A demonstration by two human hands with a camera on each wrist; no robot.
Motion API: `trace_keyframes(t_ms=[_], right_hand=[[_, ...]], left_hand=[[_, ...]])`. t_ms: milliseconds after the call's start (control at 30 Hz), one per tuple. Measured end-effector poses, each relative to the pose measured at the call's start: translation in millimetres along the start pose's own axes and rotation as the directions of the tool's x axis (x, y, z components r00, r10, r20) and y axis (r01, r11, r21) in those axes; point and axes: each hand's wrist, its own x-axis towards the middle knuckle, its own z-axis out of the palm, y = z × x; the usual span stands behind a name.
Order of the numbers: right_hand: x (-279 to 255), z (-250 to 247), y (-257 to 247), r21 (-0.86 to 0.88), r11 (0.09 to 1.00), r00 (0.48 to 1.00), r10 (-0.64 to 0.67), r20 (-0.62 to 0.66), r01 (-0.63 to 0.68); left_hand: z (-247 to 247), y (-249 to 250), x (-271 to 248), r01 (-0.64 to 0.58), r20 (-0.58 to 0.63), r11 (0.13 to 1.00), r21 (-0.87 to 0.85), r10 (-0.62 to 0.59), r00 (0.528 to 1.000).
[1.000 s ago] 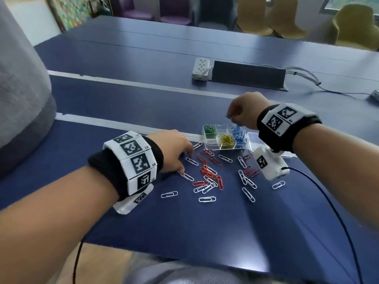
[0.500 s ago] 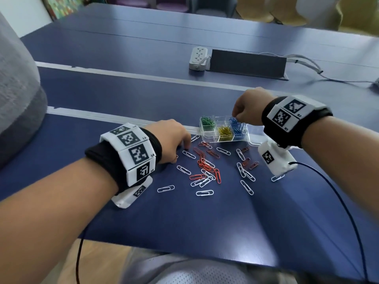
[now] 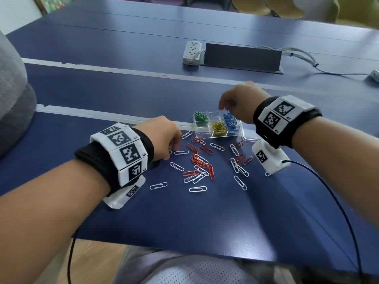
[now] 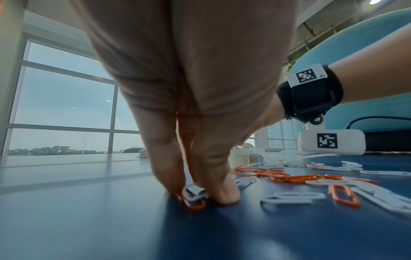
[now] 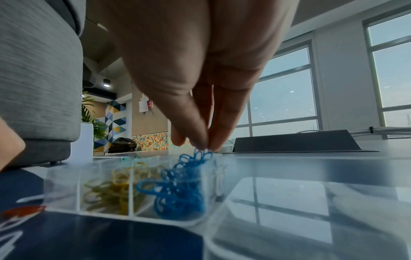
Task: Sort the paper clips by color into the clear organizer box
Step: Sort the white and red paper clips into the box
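Both hands are busy at once. Her right hand (image 3: 240, 101) hovers over the clear organizer box (image 3: 218, 136), fingertips (image 5: 205, 144) pinched together on the top of the blue clips (image 5: 180, 190) in the box's right compartment; whether it grips one or has just let go, I cannot tell. Yellow clips (image 3: 219, 126) and green clips (image 3: 201, 116) fill the neighbouring cells. Down on the blue table (image 3: 184, 218), the left hand (image 3: 162, 136) pinches a white clip (image 4: 193, 194) and an orange clip (image 4: 191, 202) against the surface. Loose white and orange clips (image 3: 198, 162) lie scattered just right of that hand, nearer to it, with the box beyond them, away from the person.
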Motion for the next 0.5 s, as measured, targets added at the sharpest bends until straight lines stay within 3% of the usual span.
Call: trace_keyframes(t_ms=[233,367,500], right_hand=[[-2.0,-0.1,0.7,0.048,0.999,0.999,0.022,0.028,-0.023],[-22.8,-4.6,-1.3,0.093,0.995,0.999,-0.036,-0.029,0.039],[-51.7,1.9,-4.5,-0.055,0.992,0.976,-0.103,0.193,0.116]], left_hand=[[2.0,-0.3,-5.0,-0.031,-0.038,0.998,-0.052,0.029,0.999],[4.4,-1.5,-7.0,-0.067,-0.047,0.992,-0.107,0.062,0.997],[6.2,2.4,-5.9,-0.065,-0.062,0.991,-0.119,0.058,0.996]])
